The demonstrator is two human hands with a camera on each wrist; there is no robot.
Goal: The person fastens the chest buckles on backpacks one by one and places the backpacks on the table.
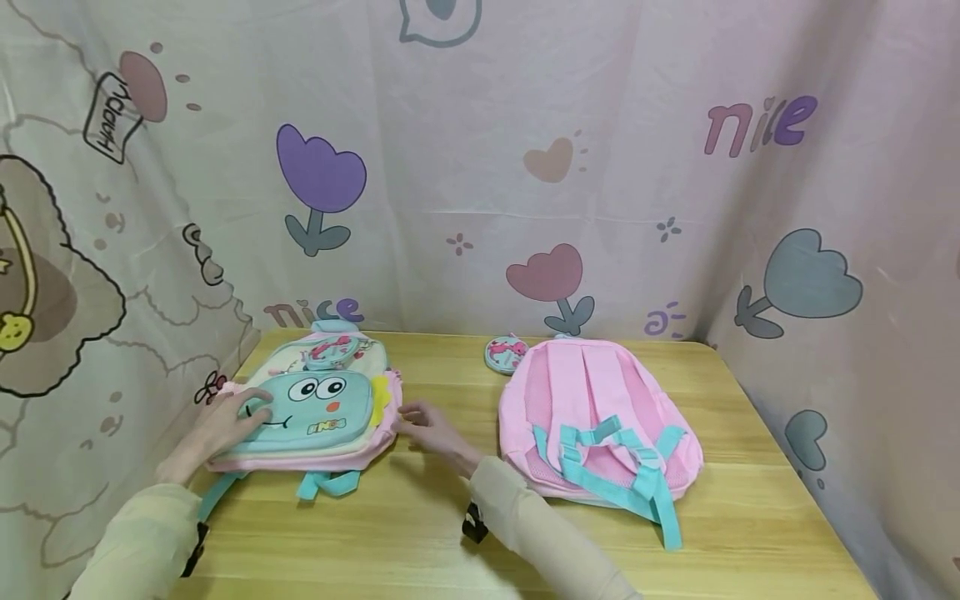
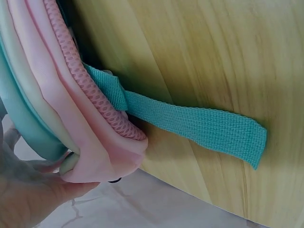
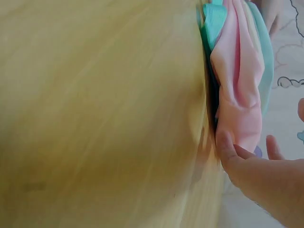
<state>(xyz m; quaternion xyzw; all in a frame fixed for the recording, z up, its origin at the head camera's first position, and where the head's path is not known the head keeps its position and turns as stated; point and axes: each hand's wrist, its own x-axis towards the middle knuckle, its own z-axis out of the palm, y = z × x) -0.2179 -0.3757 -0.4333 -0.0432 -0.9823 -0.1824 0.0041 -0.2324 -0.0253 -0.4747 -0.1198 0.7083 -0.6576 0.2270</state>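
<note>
A child's backpack [image 1: 247,460] lies on the table at the left with its mint front pocket [image 1: 341,408], printed with a smiling face, turned up. My left hand [image 1: 236,421] grips its left side; the left wrist view shows the thumb below the pink edge and fingers over the mint part. At the opposite side, my right hand [image 1: 431,429] touches the pink side fabric [image 3: 237,114] with its fingertips, while other fingers stand apart from it. From under the bag sticks out a teal strap [image 2: 199,126]. A round decorated pouch [image 1: 330,353] lies on its upper part.
A second pink backpack [image 1: 585,375] lies at the right with its shoulder straps up and teal webbing [image 1: 611,492] across it. Beside its top is another round pouch [image 1: 506,355]. Printed curtains [image 1: 450,167] enclose the wooden table [image 1: 750,467].
</note>
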